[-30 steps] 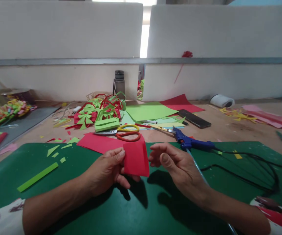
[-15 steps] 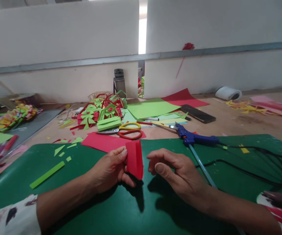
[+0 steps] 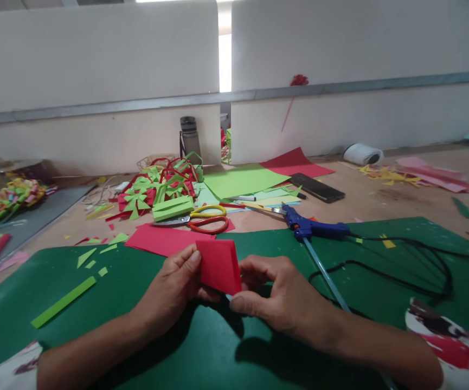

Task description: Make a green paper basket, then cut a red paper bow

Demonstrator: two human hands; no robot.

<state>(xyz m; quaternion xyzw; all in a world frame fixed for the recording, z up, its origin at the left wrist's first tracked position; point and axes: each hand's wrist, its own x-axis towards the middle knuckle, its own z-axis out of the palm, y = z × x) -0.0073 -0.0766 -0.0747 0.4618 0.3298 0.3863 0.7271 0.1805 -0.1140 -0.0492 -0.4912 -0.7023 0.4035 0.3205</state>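
Head view: left hand (image 3: pixel 173 287) and right hand (image 3: pixel 283 298) both pinch the folded red paper (image 3: pixel 218 265) between their fingertips, above the green mat (image 3: pixel 136 336). Creasing looks done. Nothing seems glued, and the glue gun (image 3: pixel 311 227) lies beyond the right fingers.

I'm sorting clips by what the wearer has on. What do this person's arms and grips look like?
Short white printed sleeves: the left sleeve shows dark blotches, the right sleeve dark and red ones. Forearms are uncovered. The left grip and right grip wear no gloves; no ring, watch or bracelet shows.
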